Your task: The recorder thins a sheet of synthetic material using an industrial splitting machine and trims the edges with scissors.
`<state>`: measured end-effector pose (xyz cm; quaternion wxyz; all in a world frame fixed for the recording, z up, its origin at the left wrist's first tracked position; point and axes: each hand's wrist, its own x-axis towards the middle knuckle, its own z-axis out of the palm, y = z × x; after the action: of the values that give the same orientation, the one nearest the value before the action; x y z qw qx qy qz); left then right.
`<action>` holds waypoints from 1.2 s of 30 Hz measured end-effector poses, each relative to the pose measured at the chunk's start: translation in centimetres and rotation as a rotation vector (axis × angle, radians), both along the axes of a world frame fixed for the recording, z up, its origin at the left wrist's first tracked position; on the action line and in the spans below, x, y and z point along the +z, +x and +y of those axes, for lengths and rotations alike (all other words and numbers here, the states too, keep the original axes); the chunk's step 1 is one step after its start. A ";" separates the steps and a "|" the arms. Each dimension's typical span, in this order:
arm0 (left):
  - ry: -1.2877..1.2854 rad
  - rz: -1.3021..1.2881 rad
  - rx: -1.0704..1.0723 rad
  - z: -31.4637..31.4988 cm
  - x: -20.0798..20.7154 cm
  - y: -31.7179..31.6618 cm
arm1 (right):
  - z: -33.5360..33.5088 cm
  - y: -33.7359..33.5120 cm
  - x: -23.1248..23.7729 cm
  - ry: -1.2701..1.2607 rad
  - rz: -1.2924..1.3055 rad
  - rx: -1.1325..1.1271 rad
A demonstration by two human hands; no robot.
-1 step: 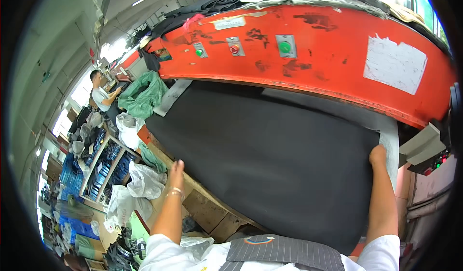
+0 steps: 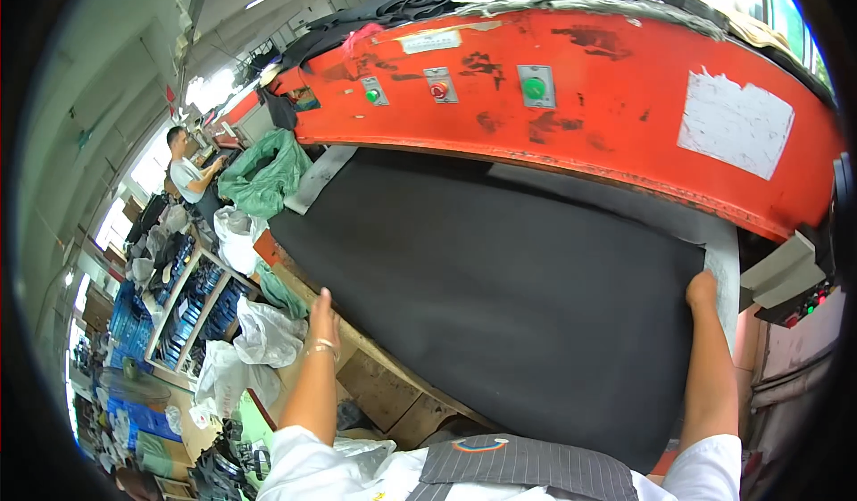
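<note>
Black sheet (image 2: pixel 500 287) flat on bed (image 2: pixel 725 278), back part under red beam (image 2: pixel 625 117); long axis upper left to lower right. Right hand (image 2: pixel 703 290) at its right edge, left hand (image 2: pixel 323 322) by wooden edge (image 2: pixel 379 351); can't tell whether either hand's fingers grip.

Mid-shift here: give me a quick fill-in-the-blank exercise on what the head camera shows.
1. The left hand has a pale band around its ____.
2. The large sheet beside the right hand is coloured ____.
3. The middle button on the orange-red panel is ____.
4. The torn white paper is on that panel's ____ side.

Missing words: wrist; black; red; right.
</note>
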<state>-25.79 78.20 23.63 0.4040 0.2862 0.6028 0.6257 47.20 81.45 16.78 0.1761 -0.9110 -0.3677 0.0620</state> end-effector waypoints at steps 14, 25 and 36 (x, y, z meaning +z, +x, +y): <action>-0.378 0.225 0.475 15.0 -4.8 -15.8 | -1.1 1.2 -2.3 0.047 -0.253 -0.166; -0.335 0.764 0.478 18.8 -5.9 -21.1 | -2.7 7.2 -3.8 0.051 -0.375 -0.162; -0.803 1.896 0.695 15.1 -4.5 -33.8 | 3.8 -7.8 1.1 -0.008 -0.093 -0.199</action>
<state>-59.61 93.30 19.11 -0.3610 0.3137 0.8781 -0.0124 39.42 85.26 17.91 0.1607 -0.9456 -0.2830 0.0035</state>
